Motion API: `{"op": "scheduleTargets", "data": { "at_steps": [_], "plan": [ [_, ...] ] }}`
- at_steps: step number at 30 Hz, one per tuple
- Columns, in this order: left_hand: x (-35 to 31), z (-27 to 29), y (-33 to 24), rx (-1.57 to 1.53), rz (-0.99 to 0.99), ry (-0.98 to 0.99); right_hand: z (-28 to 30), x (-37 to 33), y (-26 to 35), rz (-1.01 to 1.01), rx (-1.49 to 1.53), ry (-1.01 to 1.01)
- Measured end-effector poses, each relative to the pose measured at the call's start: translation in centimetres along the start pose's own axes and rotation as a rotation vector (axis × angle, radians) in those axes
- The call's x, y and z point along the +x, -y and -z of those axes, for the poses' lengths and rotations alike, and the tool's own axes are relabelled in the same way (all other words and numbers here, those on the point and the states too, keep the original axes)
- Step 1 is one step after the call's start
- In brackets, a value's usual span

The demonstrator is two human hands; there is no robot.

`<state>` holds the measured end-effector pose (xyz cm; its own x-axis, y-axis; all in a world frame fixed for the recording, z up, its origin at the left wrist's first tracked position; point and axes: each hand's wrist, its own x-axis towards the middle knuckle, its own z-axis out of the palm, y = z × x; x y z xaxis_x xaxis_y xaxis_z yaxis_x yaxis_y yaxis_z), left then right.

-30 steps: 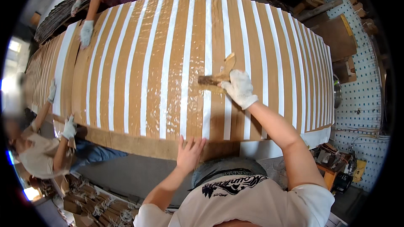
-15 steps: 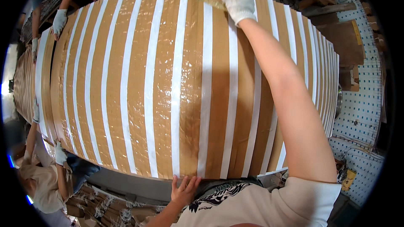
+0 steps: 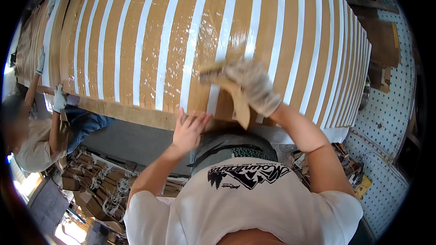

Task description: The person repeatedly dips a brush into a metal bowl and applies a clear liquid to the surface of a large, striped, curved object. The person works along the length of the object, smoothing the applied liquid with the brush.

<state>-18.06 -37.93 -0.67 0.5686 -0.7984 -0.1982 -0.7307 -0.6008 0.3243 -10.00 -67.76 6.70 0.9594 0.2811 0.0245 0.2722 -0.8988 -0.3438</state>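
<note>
A wide layer of overlapping brown sheets (image 3: pixel 172 70) with white stripes covers the table before me, glossy and wet-looking from the left to the middle and duller on the right. My right hand (image 3: pixel 254 84), in a whitish knit glove, grips a flat wide brush (image 3: pixel 240 104) with a pale wooden handle. The brush head lies over the stripes near the middle, its bristles blurred by motion, and the handle points toward me. My bare left hand (image 3: pixel 190 129) rests with spread fingers on the near edge of the sheets.
On the far left a co-worker's gloved hands (image 3: pixel 59 99) touch another striped stack (image 3: pixel 34 47). Bundled brown pieces with white strings (image 3: pixel 95 195) lie low at left. A white perforated panel with blue dots (image 3: pixel 381 131) and brown cardboard (image 3: pixel 381 41) are on the right.
My right hand has drawn the brush from the far edge toward me, to the near half of the sheets. My left hand stays at the near edge. The view has tilted downward.
</note>
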Motion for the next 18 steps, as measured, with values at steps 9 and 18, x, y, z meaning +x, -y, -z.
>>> {"op": "scheduleTargets", "data": {
  "at_steps": [9,18],
  "plan": [
    [-0.2,0.6,-1.4,0.068,-0.027,-0.043,-1.0,0.1,-0.6,-0.130,0.134,-0.340],
    [-2.2,-1.0,-3.0,-0.025,0.050,-0.129,-3.8,-5.4,5.0,-0.075,0.300,-0.024]
  ]
}}
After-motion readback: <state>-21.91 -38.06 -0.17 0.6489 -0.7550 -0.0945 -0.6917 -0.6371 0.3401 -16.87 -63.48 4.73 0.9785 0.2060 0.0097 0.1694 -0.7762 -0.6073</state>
